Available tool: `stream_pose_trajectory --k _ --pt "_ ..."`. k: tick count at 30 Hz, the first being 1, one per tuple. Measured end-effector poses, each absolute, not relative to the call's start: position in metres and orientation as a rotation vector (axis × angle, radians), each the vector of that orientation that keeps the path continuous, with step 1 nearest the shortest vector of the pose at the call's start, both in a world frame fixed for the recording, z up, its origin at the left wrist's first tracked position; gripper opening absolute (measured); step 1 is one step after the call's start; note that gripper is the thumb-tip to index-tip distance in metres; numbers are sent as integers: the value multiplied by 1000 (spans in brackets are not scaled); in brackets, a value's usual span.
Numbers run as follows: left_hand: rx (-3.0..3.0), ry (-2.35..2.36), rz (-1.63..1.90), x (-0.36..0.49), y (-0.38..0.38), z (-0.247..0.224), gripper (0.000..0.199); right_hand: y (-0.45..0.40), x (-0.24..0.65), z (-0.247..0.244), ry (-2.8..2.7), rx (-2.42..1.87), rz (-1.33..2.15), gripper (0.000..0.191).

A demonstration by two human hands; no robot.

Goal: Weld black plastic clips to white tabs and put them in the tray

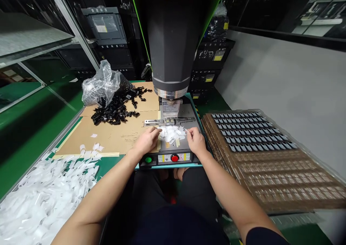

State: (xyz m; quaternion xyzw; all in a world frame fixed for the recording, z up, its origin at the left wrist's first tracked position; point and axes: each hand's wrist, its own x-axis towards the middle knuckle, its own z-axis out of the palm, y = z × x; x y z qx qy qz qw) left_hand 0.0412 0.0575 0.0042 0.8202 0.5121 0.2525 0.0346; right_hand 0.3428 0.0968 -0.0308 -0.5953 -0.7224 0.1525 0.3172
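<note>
A small heap of white film pieces (172,132) lies on the metal plate of the machine, in front of a metal fixture (169,120). At the heap's left edge my left hand (148,139) is closed, its thumb and index finger pinched at a white piece. On the heap's right side my right hand (195,140) pinches a small white film piece (186,130) between thumb and finger. Above the fixture hangs the machine's dark cylindrical head (170,57). Below the plate sit a green button (148,159) and a red button (174,158).
Black parts (115,110) are piled beside a clear plastic bag (101,83) on the cardboard. A large pile of white film (51,198) covers the lower left. Stacked trays (259,158) with rows of dark parts stand at the right. Crates (108,27) stand behind.
</note>
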Motion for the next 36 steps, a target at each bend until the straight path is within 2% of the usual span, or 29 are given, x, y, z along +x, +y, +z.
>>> stream_pose_trajectory --k 2,7,10,16,25,29,33,36 --pt "2565 1566 855 45 68 5 30 103 338 -24 -1921 -1609 345 23" --pt "2595 1474 1069 57 102 -3 22 126 318 -18 -2007 -1330 160 31" --pt "2554 1429 1111 64 124 -13 20 141 302 -20 -2028 -1334 80 35" --pt "2587 1463 935 72 153 -20 20 158 277 -17 -2232 -1468 -43 39" --pt "2631 1452 805 72 150 -22 23 144 272 -2 -2447 -1519 -131 52" --pt "2588 1483 781 75 142 -18 27 151 271 -3 -2445 -1494 -98 51" --pt "2600 1385 777 60 141 -10 35 155 293 -17 -2292 -1375 -51 41" --pt "2523 1578 768 21 152 -2 38 151 328 -35 -2088 -1310 -98 38"
